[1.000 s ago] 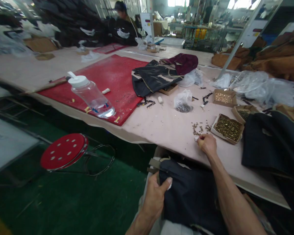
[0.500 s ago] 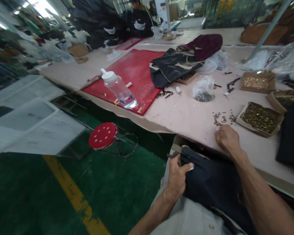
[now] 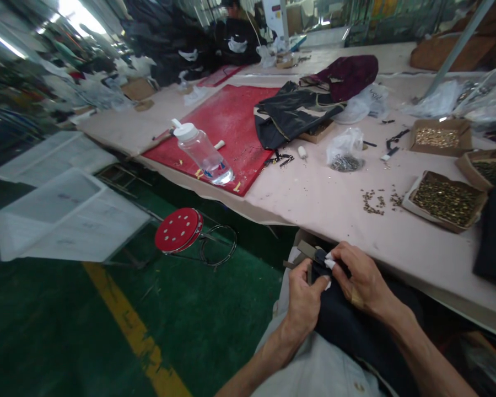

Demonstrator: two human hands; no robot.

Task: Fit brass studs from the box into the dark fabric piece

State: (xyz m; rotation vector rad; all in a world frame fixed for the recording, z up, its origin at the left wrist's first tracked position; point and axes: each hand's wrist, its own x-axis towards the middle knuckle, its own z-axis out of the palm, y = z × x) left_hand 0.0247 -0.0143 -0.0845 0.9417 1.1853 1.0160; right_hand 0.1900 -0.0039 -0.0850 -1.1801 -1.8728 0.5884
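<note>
Dark navy fabric [image 3: 339, 320] lies across my lap, with an olive strap [image 3: 307, 249] at its upper end. My left hand [image 3: 303, 298] is closed on the fabric near that strap, thumb on top. Close beside it, my right hand [image 3: 357, 275] pinches at the fabric's edge; whether a small metal piece is between its fingertips is hidden. White wrapping covers fingertips on both hands. On the table just beyond lie loose small brass-coloured metal pieces [image 3: 373, 203], beside an open cardboard box [image 3: 444, 201] filled with similar ones.
A water bottle [image 3: 202, 151] stands on a red mat [image 3: 235, 118]. Dark garments [image 3: 291, 113], a plastic bag of metal pieces [image 3: 345, 151] and another box [image 3: 438, 137] are on the table [image 3: 314, 201]. A red stool [image 3: 178, 230] and white bins [image 3: 70, 220] are at left. A person sits behind.
My right hand has come from the loose metal pieces on the table back to the fabric beside my left hand. My left hand keeps its hold.
</note>
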